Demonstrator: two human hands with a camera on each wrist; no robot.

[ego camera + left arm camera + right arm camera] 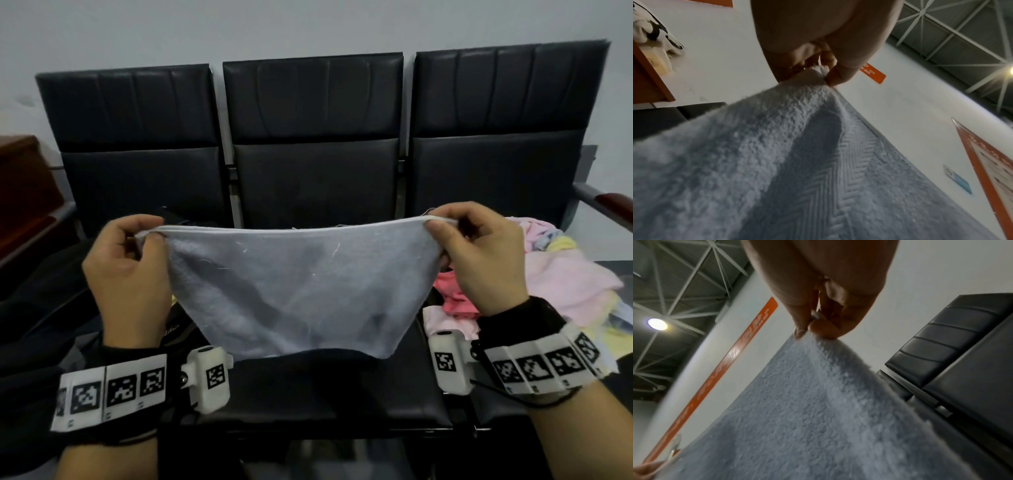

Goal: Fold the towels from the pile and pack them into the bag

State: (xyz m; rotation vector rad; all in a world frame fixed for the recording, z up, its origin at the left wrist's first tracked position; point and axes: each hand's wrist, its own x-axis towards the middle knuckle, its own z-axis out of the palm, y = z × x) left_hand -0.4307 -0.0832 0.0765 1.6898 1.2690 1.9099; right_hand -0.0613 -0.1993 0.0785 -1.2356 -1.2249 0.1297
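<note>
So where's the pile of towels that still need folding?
In the head view the pile of towels, pink and yellow, lies on the right-hand seat of the black bench, just beyond the right hand.

A pale grey-blue towel (pixel 291 291) hangs spread in the air in front of the middle seat, its top edge stretched level and its lower part sagging in soft folds. A pile of pink and yellow towels (pixel 561 274) lies crumpled on the right seat. The dark bag (pixel 44 291) sits on the left.
</note>
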